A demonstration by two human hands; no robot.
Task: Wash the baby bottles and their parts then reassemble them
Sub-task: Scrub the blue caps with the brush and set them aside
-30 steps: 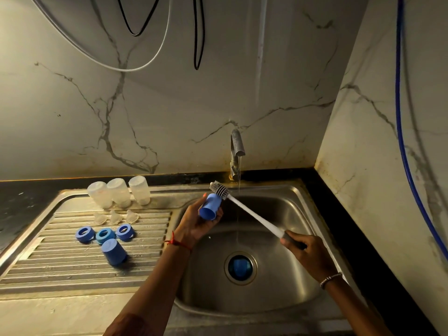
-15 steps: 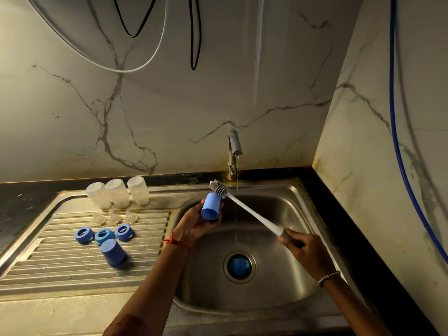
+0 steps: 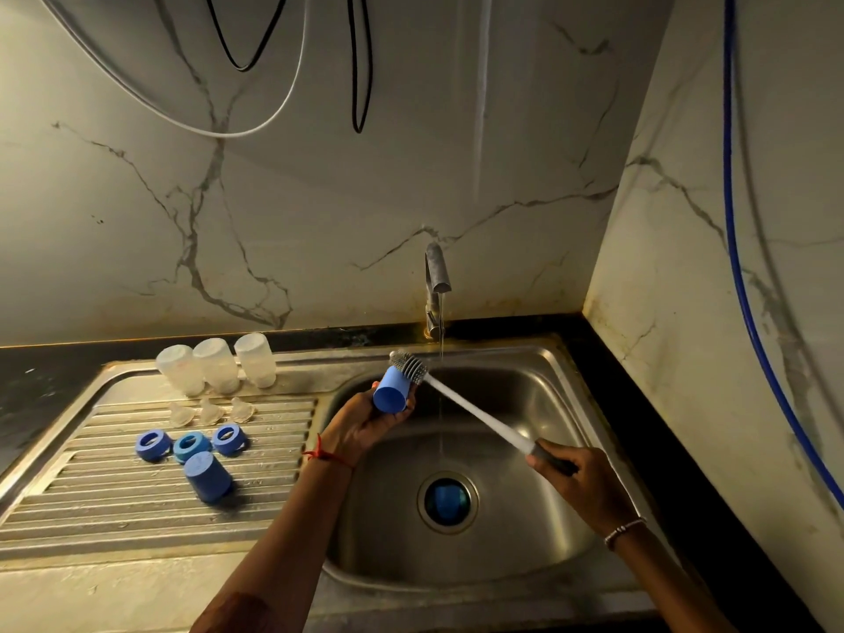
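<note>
Nestling in left fingers (image 3: pixel 398 416): blue cap (image 3: pixel 390 391)

Three bottles (image 3: pixel 178 370) (image 3: pixel 214 365) (image 3: pixel 255 360): frosted clear plastic, standing in a row at the back edge of the draining board. Three teats (image 3: pixel 180 413) (image 3: pixel 211 411) (image 3: pixel 242 408): clear, in a row just in front. Three rings (image 3: pixel 153 445) (image 3: pixel 192 446) (image 3: pixel 229 439): blue, hole upward, in front of the teats. One cap (image 3: pixel 208 477): blue, closed end up, beside the rings. One second cap (image 3: pixel 390 391): blue, tilted, gripped in the left hand (image 3: pixel 361 424) over the sink, the brush (image 3: pixel 475 415) bristles touching its far end.

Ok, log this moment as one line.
left hand: holds blue cap | right hand: holds brush handle | brush head: at cap's far end | tap: running
</note>
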